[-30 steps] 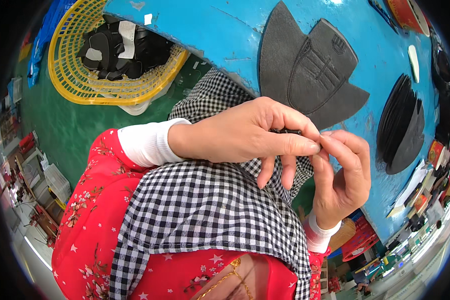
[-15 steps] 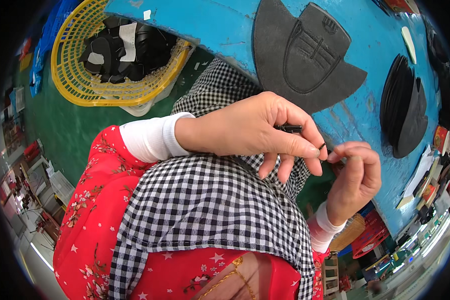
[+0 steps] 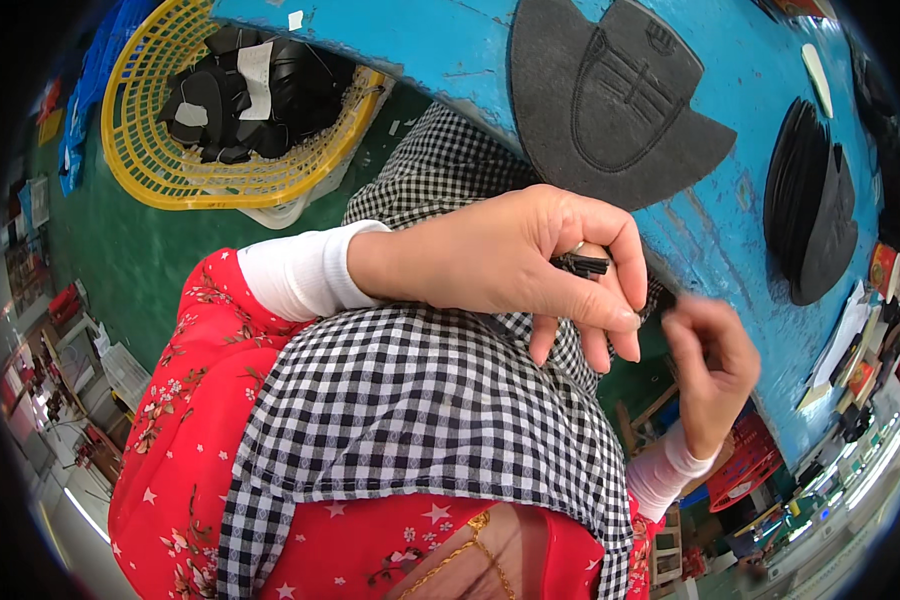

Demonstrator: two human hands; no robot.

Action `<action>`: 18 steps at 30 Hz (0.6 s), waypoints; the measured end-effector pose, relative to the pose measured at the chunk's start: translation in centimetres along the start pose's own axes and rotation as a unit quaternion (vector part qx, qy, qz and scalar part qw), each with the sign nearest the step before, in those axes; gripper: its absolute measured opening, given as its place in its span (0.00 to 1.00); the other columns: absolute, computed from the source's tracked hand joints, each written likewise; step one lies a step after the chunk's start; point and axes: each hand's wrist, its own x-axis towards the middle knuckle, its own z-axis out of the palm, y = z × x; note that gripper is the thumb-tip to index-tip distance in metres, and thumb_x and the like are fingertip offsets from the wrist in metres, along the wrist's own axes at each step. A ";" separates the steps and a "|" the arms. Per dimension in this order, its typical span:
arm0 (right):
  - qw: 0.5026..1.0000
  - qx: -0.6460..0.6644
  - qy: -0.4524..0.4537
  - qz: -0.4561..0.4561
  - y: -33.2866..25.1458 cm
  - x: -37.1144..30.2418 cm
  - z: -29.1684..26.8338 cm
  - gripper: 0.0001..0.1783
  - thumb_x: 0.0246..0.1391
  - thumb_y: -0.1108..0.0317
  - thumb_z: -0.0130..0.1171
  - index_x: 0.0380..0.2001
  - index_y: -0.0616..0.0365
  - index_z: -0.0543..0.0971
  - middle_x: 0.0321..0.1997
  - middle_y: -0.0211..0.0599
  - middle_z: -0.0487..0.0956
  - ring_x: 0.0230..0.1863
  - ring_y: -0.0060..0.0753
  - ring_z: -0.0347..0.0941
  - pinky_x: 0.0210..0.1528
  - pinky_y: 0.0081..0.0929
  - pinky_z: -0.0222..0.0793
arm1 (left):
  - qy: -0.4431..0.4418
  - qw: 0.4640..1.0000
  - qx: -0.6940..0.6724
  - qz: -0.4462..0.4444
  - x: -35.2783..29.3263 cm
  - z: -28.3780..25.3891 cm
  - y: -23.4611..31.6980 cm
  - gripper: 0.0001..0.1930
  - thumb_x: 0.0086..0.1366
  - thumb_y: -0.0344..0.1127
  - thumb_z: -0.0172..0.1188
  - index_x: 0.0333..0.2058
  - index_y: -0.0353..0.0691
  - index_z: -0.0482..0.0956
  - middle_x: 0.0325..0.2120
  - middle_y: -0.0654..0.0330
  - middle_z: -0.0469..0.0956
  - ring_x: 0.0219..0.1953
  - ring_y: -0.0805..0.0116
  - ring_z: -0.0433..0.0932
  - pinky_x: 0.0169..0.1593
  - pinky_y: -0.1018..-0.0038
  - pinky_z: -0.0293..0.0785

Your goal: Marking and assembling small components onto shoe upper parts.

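Since the first look, my right hand has moved away from my left hand; their fingertips met then, and now there is a gap between them; my right hand is blurry and its fingers are curled, and I cannot tell if they pinch anything; my left fingers are bent and clamped on a bunch of thin black sticks, and the ends poke out between my thumb and pointing finger; the bunch is up over my lap, near the close edge of the blue table; my checked apron covers my front; right by that close edge lies a dark grey panel, with pointy corners and lines pressed into it; a stack of black panels sits toward the table's right side, and a thin white strip lies just beside it; past the table's left edge is a yellow basket; it holds black pieces and a white paper slip.
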 end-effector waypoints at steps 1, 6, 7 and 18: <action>0.998 0.052 -0.006 -0.018 0.2 -0.4 -0.3 0.12 0.39 0.82 0.64 0.32 0.65 0.80 0.27 0.35 0.79 0.28 0.26 0.72 0.33 0.22 0.68 | -0.003 1.000 0.004 0.002 0.0 0.0 0.0 0.08 0.66 0.31 0.57 0.37 0.31 0.74 0.34 0.51 0.82 0.31 0.70 0.83 0.24 0.83 0.77; 0.977 0.179 0.032 -0.108 -2.2 1.3 2.8 0.10 0.37 0.83 0.68 0.28 0.64 0.81 0.26 0.36 0.79 0.26 0.27 0.73 0.30 0.21 0.67 | -0.010 0.998 0.056 0.032 0.1 -0.4 -0.3 0.06 0.64 0.28 0.58 0.37 0.32 0.75 0.33 0.54 0.82 0.31 0.74 0.83 0.22 0.85 0.75; 0.978 0.122 0.002 -0.167 -2.0 1.7 2.9 0.11 0.36 0.82 0.68 0.28 0.63 0.81 0.25 0.36 0.79 0.26 0.28 0.73 0.29 0.22 0.67 | 0.001 0.995 0.090 0.033 0.0 -0.4 -0.3 0.05 0.64 0.28 0.59 0.37 0.33 0.76 0.33 0.55 0.82 0.31 0.74 0.83 0.21 0.85 0.74; 0.990 -0.002 -0.012 -0.141 -1.2 3.9 2.7 0.05 0.41 0.82 0.63 0.24 0.63 0.78 0.25 0.37 0.79 0.27 0.31 0.74 0.30 0.24 0.67 | 0.075 0.916 0.343 0.194 0.1 -2.5 1.1 0.06 0.60 0.27 0.63 0.36 0.34 0.81 0.29 0.58 0.83 0.26 0.75 0.82 0.28 0.81 0.77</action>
